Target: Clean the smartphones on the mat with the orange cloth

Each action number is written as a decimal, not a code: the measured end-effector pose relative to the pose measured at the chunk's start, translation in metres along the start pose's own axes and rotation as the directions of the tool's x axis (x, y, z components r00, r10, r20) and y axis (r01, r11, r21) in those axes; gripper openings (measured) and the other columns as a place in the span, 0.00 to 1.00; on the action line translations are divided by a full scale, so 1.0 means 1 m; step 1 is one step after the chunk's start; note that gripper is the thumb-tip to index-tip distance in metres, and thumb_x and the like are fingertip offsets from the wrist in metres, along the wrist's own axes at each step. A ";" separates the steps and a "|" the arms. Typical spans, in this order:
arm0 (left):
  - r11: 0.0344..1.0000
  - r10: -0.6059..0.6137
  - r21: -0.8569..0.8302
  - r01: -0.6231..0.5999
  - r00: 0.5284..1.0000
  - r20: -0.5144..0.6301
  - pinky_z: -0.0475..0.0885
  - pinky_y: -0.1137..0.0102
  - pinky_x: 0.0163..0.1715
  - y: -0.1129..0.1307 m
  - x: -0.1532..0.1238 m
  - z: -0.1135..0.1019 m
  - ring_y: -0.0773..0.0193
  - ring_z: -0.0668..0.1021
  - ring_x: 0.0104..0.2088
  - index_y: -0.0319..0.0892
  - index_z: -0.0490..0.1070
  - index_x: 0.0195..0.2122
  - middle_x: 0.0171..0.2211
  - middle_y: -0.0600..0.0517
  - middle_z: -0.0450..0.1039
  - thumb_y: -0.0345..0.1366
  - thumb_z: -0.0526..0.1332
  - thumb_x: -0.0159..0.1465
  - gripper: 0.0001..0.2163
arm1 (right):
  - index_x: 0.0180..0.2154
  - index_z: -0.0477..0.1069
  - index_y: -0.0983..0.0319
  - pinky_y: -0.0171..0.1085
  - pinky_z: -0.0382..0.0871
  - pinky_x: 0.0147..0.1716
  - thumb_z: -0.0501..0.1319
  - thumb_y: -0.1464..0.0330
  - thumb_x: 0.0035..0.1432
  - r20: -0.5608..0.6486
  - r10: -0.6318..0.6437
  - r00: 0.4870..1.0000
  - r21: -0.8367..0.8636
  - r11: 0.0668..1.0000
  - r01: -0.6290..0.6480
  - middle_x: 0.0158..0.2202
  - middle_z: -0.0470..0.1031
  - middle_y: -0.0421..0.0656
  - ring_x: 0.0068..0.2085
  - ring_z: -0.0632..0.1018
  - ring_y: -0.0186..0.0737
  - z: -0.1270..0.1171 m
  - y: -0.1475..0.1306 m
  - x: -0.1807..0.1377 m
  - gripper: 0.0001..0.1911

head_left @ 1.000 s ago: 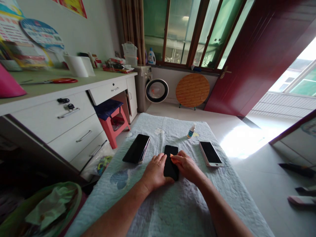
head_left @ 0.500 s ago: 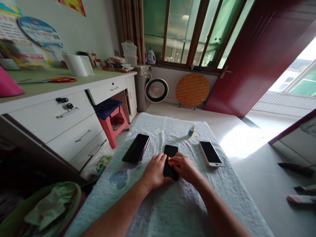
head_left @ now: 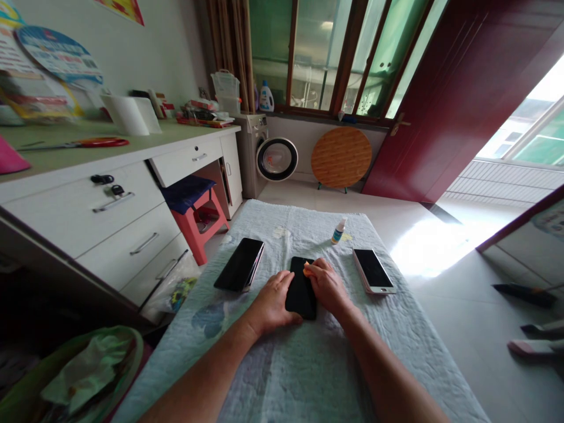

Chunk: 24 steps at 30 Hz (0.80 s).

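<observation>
A black smartphone [head_left: 301,296] lies screen up on the cloth-covered table [head_left: 308,376]. My left hand [head_left: 272,301] grips its left edge, with the thumb at the lower end. Pinched in the fingers of my right hand [head_left: 329,286] is a small orange cloth [head_left: 307,271], pressed on the upper part of the screen. To the left is a stack of dark phones or tablets [head_left: 240,264]; its lower layers are partly hidden. A white smartphone [head_left: 374,271] rests on the right, apparently on a box or another device. Beyond my right hand stands a small spray bottle [head_left: 338,231].
A white desk [head_left: 53,211] with drawers runs along the left, with a red stool [head_left: 198,232] by it. A waste bin [head_left: 132,352] is at the lower left. Further back are a washing machine [head_left: 251,155] with its door open and a round folded tabletop [head_left: 341,157].
My right hand has slid the orange cloth up the screen toward the phone's far end. My left hand stays at the phone's left edge. The whole view has shifted slightly.
</observation>
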<state>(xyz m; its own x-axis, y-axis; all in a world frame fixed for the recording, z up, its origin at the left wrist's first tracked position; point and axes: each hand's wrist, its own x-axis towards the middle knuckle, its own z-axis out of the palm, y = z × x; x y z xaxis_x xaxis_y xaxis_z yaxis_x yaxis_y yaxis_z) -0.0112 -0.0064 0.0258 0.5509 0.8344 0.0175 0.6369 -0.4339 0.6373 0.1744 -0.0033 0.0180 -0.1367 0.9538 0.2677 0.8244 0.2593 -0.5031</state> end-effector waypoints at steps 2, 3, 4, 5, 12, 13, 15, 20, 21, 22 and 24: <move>1.000 0.003 -0.017 -0.003 1.000 -0.015 0.58 0.53 0.60 0.000 0.000 0.002 0.45 0.63 0.61 0.42 0.56 0.62 0.61 0.39 0.59 0.39 0.72 0.43 0.44 | 0.36 0.75 0.59 0.32 0.63 0.39 0.52 0.72 0.62 0.049 -0.044 0.998 0.004 0.999 0.044 0.36 0.70 0.43 0.38 0.70 0.36 -0.002 -0.009 -0.004 0.13; 1.000 0.004 -0.024 -0.004 1.000 -0.019 0.57 0.52 0.60 -0.001 0.000 0.002 0.44 0.62 0.61 0.42 0.55 0.62 0.61 0.38 0.58 0.39 0.72 0.43 0.45 | 0.35 0.75 0.59 0.31 0.63 0.38 0.52 0.72 0.62 0.082 -0.060 0.995 0.008 0.998 0.060 0.36 0.70 0.42 0.37 0.70 0.36 -0.004 -0.014 -0.007 0.12; 1.000 0.006 -0.030 -0.007 1.000 -0.023 0.57 0.51 0.60 -0.002 0.000 0.003 0.44 0.62 0.62 0.41 0.54 0.62 0.61 0.38 0.58 0.39 0.72 0.43 0.46 | 0.34 0.74 0.58 0.31 0.62 0.36 0.53 0.72 0.61 0.123 -0.076 0.989 0.008 0.997 0.076 0.36 0.70 0.41 0.36 0.70 0.35 -0.006 -0.020 -0.010 0.11; 0.999 0.010 -0.035 -0.011 1.000 -0.027 0.57 0.51 0.60 -0.003 -0.001 0.004 0.43 0.61 0.62 0.41 0.53 0.63 0.62 0.37 0.57 0.39 0.72 0.43 0.46 | 0.34 0.74 0.58 0.30 0.61 0.33 0.53 0.72 0.60 0.165 -0.099 0.981 0.006 0.995 0.100 0.36 0.70 0.41 0.35 0.70 0.34 -0.009 -0.025 -0.013 0.11; 1.000 0.009 -0.026 -0.011 0.998 -0.059 0.59 0.51 0.59 -0.004 -0.001 0.006 0.43 0.63 0.61 0.40 0.54 0.62 0.60 0.37 0.60 0.40 0.71 0.44 0.44 | 0.38 0.75 0.54 0.30 0.56 0.28 0.55 0.69 0.61 0.250 -0.176 0.952 -0.054 0.979 0.195 0.37 0.70 0.39 0.31 0.69 0.31 -0.019 -0.038 -0.024 0.10; 1.000 0.009 -0.022 -0.010 0.998 -0.058 0.59 0.51 0.59 -0.004 -0.001 0.006 0.43 0.64 0.60 0.41 0.55 0.62 0.60 0.38 0.60 0.39 0.71 0.44 0.43 | 0.38 0.75 0.54 0.30 0.56 0.28 0.55 0.67 0.62 0.233 -0.147 0.961 -0.066 0.984 0.166 0.37 0.70 0.39 0.32 0.70 0.32 -0.017 -0.036 -0.024 0.10; 1.000 0.019 -0.011 -0.020 0.998 -0.059 0.60 0.53 0.59 -0.002 -0.001 0.006 0.45 0.65 0.59 0.42 0.59 0.59 0.59 0.39 0.62 0.38 0.71 0.45 0.40 | 0.37 0.76 0.52 0.30 0.56 0.28 0.54 0.66 0.63 0.188 -0.084 0.979 -0.083 0.991 0.101 0.36 0.69 0.39 0.32 0.70 0.32 -0.012 -0.030 -0.023 0.11; 0.999 0.038 0.033 -0.036 0.998 -0.052 0.61 0.56 0.58 0.000 0.000 0.004 0.46 0.67 0.58 0.40 0.62 0.57 0.57 0.41 0.63 0.41 0.71 0.45 0.38 | 0.42 0.75 0.53 0.31 0.59 0.30 0.52 0.64 0.65 0.072 0.003 0.997 -0.098 0.995 0.004 0.35 0.68 0.41 0.31 0.70 0.33 -0.005 -0.012 -0.016 0.13; 0.999 0.032 0.044 -0.030 0.998 -0.052 0.61 0.57 0.58 0.001 0.000 0.004 0.46 0.66 0.58 0.40 0.61 0.58 0.58 0.40 0.62 0.41 0.71 0.45 0.38 | 0.42 0.75 0.53 0.31 0.59 0.30 0.51 0.64 0.66 0.044 0.024 0.999 -0.104 0.994 -0.020 0.35 0.68 0.41 0.31 0.70 0.33 -0.004 -0.009 -0.014 0.14; 0.998 0.026 0.053 -0.023 0.998 -0.052 0.61 0.57 0.59 0.001 -0.001 0.004 0.45 0.66 0.58 0.40 0.61 0.58 0.58 0.40 0.62 0.42 0.70 0.45 0.38 | 0.43 0.75 0.54 0.31 0.59 0.31 0.51 0.64 0.66 0.019 0.046 0.999 -0.109 0.993 -0.043 0.35 0.68 0.41 0.31 0.69 0.34 -0.004 -0.006 -0.013 0.14; 0.998 0.019 0.064 -0.016 0.999 -0.048 0.60 0.57 0.59 0.000 -0.001 0.005 0.45 0.65 0.59 0.40 0.61 0.58 0.59 0.40 0.61 0.43 0.70 0.46 0.38 | 0.44 0.74 0.54 0.32 0.60 0.33 0.51 0.65 0.66 -0.016 0.077 0.997 -0.115 0.990 -0.078 0.35 0.68 0.42 0.33 0.69 0.35 -0.004 -0.002 -0.010 0.14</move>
<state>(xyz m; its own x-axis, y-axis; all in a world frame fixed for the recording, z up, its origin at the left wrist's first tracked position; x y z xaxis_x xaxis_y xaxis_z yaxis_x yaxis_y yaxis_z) -0.0088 -0.0086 0.0224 0.5367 0.8411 0.0666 0.6614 -0.4683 0.5859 0.1768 -0.0143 0.0193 -0.0642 0.9684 0.2411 0.8901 0.1648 -0.4250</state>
